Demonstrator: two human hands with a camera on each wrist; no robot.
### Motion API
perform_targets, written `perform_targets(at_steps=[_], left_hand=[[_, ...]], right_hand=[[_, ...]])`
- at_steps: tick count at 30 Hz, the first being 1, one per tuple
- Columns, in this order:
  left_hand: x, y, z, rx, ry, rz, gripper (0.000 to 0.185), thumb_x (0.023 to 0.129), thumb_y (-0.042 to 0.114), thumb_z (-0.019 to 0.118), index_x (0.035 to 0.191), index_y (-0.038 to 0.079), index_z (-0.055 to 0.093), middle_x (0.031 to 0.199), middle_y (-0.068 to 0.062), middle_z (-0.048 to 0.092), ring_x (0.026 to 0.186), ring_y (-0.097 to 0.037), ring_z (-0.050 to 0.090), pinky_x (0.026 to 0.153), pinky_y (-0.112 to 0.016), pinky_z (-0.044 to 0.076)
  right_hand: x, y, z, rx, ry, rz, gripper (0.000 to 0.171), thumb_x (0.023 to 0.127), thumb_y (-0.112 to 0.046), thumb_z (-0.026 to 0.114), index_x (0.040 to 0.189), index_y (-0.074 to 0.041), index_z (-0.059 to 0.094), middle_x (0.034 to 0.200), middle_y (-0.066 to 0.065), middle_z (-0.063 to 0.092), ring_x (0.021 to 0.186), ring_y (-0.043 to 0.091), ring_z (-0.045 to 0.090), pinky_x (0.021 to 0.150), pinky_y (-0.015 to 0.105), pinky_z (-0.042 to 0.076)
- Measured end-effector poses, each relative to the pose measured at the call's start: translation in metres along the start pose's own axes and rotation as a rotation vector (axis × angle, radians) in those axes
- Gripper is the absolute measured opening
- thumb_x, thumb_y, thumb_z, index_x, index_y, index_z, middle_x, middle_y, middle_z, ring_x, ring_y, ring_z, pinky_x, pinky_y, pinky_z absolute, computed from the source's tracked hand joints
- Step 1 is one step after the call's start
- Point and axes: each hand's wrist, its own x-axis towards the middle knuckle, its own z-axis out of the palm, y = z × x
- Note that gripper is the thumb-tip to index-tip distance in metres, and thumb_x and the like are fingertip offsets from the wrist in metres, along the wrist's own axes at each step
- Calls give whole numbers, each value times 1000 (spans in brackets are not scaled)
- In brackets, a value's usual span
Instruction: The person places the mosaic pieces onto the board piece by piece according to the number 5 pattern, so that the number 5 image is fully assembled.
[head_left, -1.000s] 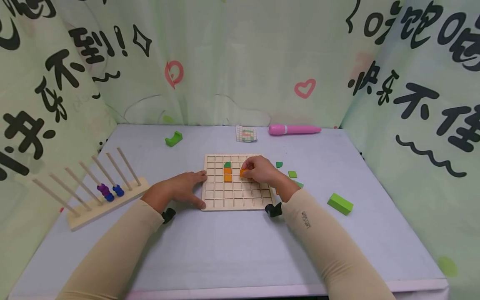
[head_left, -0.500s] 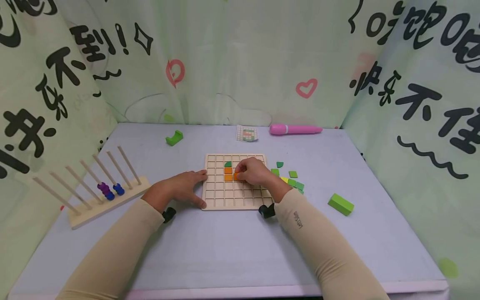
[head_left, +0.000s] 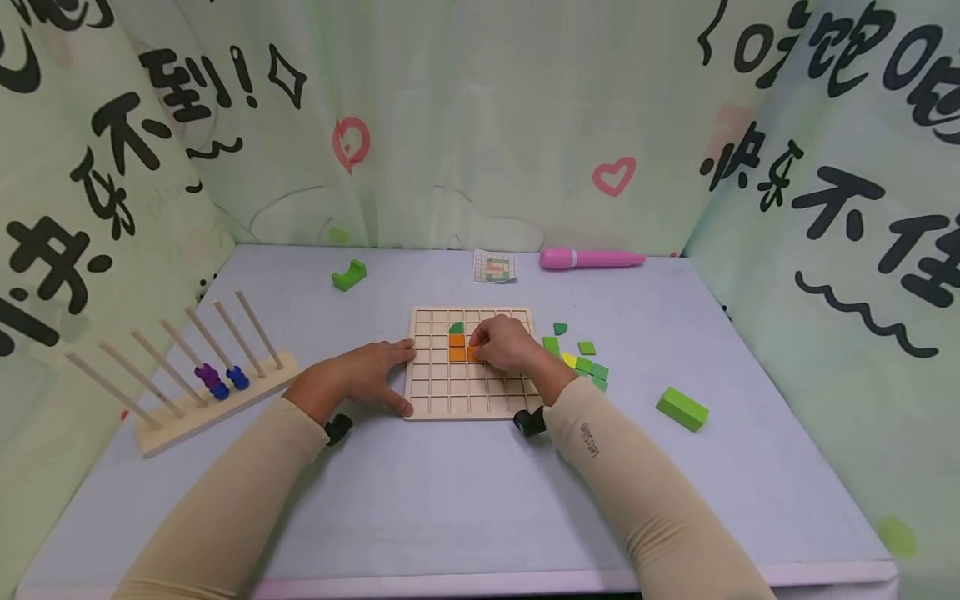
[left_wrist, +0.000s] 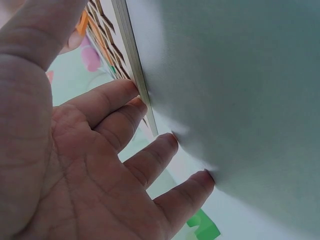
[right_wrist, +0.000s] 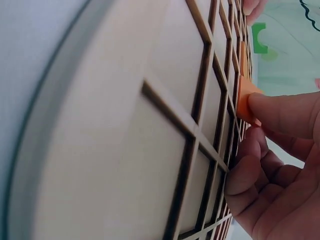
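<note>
A wooden grid board (head_left: 435,402) lies in the middle of the table. My right hand (head_left: 510,346) pinches an orange square tile (right_wrist: 246,100) between thumb and fingers, right at the grid, beside two orange tiles (head_left: 457,347) set in a column. Above those two sits a green rounded tile (head_left: 456,328). My left hand (head_left: 360,375) is spread at the board's left edge; in the left wrist view its straight fingertips (left_wrist: 131,89) rest against the board's side and the table.
Right of the board lie several loose green tiles (head_left: 587,347) and a yellow one (head_left: 569,360). A green block (head_left: 682,408) is further right. A peg stand (head_left: 217,408) with beads stands left. Behind are a green arch block (head_left: 348,276), a pattern card (head_left: 495,267) and a pink pen-shaped object (head_left: 591,259).
My right hand has moved slightly left over the board with the orange tile, bringing it next to the lower set orange tile. My left hand has stayed at the board's edge.
</note>
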Motion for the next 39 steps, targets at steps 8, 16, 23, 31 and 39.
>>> perform_targets(at_steps=[8, 16, 23, 31, 39], left_hand=[[0, 0, 0, -13, 3, -6, 105, 81, 44, 89, 162, 7, 34, 173, -9, 23, 158, -36, 25, 127, -52, 27], [2, 0, 0, -13, 1, -4, 105, 81, 45, 88, 163, 8, 34, 174, -8, 22, 158, -36, 24, 127, -51, 26], [2, 0, 1, -18, -6, -6, 105, 81, 45, 88, 163, 8, 34, 174, -8, 22, 159, -36, 23, 128, -51, 26], [1, 1, 0, -19, -1, -7, 104, 81, 44, 89, 162, 7, 35, 173, -10, 22, 159, -36, 23, 128, -51, 26], [0, 1, 0, 2, 0, 2, 104, 82, 45, 88, 162, 7, 34, 173, -11, 22, 158, -37, 23, 128, -52, 25]], right_hand=[[0, -4, 2, -77, 6, -7, 10, 99, -14, 69, 106, -10, 75, 102, 5, 69, 102, 26, 57, 93, 36, 50], [-1, -3, 1, -90, 21, -15, 15, 97, -11, 69, 111, -10, 75, 106, 6, 69, 104, 26, 57, 98, 38, 50], [-8, 8, -6, 45, 14, -28, 17, 98, -17, 70, 115, -13, 73, 106, 3, 68, 99, 22, 57, 85, 32, 49], [-19, 25, -20, 245, -3, -52, 23, 98, -21, 71, 119, -11, 72, 109, 4, 68, 95, 21, 58, 75, 28, 51], [-34, 41, -33, 264, 20, -15, 28, 100, -21, 69, 126, -9, 70, 115, 7, 66, 104, 24, 56, 86, 33, 49]])
